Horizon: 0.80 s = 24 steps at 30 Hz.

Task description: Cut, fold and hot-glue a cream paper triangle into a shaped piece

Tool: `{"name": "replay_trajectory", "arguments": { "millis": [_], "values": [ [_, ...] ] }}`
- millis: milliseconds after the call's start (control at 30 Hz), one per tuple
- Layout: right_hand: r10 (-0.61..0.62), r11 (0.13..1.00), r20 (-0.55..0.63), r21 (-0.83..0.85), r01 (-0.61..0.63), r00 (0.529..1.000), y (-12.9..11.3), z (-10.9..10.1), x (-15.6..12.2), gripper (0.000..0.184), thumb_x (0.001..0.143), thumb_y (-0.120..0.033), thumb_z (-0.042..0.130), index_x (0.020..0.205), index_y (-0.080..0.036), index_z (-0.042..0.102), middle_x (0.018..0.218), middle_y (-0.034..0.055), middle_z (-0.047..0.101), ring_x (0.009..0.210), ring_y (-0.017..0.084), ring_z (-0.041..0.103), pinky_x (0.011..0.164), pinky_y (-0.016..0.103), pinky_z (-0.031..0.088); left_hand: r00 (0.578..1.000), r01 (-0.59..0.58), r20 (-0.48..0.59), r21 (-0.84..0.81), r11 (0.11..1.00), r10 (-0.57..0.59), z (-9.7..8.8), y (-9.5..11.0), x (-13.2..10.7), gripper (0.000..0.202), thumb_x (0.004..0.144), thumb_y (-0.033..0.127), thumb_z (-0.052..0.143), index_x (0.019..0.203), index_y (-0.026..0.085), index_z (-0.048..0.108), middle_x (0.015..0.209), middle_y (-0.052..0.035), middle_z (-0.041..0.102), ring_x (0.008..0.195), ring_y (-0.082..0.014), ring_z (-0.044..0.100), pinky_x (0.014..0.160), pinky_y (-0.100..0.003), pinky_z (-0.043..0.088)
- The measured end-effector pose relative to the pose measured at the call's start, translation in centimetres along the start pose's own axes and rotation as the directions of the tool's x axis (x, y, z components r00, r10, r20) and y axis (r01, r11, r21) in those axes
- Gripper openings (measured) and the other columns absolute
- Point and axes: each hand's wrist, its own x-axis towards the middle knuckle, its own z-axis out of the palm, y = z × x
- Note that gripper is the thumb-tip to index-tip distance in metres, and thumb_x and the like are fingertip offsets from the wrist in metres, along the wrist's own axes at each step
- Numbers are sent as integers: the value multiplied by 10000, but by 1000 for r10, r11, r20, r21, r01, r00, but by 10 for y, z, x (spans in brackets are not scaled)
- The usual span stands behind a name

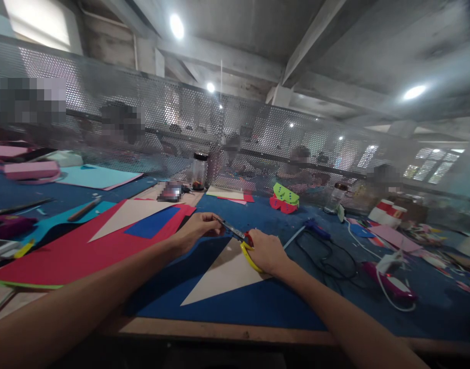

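Observation:
My right hand (268, 251) is wrapped round the handles of a pair of scissors (237, 233), one handle yellow and one red. The metal blades point left and away, up to the fingers of my left hand (204, 225). Those fingers are pinched together at the blade tips; what they hold is too small to make out. Below both hands a cream triangular sheet (219, 279) lies flat on the blue table mat (169, 307), partly under my right hand and forearm.
Red sheets (66, 251) with cream and blue pieces lie at left. A lidded jar (199, 171), a green-and-red cutout (284, 197) and another jar (335, 197) stand before the perforated metal screen (250, 164). A glue gun (315, 228) with cable and a magenta device (388, 282) are at right.

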Motion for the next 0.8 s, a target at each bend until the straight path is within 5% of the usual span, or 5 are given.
{"name": "replay_trajectory", "arguments": {
  "millis": [800],
  "values": [
    [6, 1000, 8, 5, -6, 1000, 0, -2, 0, 282, 1053, -390, 518, 1194, -218, 692, 1121, 100, 802, 1109, 264, 753, 843, 314, 458, 1000, 4, 13, -16, 1000, -4, -2, -5, 3, 209, 706, 373, 837, 782, 197, 754, 810, -50, 753, 790, -194, 689, 855, -334, 570]
  ]
}}
